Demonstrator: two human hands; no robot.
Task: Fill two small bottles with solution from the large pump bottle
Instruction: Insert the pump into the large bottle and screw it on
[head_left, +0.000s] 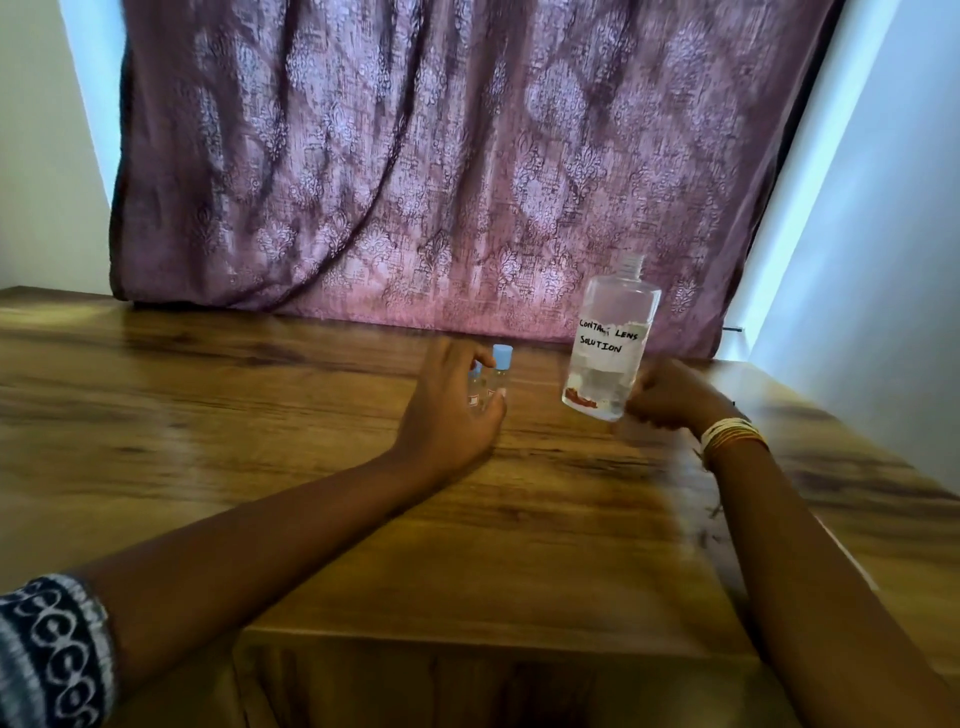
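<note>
A large clear bottle (610, 343) with a handwritten "contact lens solution" label is held slightly tilted above the wooden table (260, 441). Its neck is bare, with no pump or cap on it, and a little liquid sits near its base. My right hand (670, 395) grips its lower right side. Two small clear bottles (491, 382) stand close together at the middle of the table; one shows a light blue cap, the other is partly hidden. My left hand (452, 410) curls around them, fingers touching their sides.
A purple patterned curtain (415, 182) hangs behind the table's far edge. White walls stand at both sides. The table's front edge (467, 636) lies near me. Bangles (730, 436) circle my right wrist.
</note>
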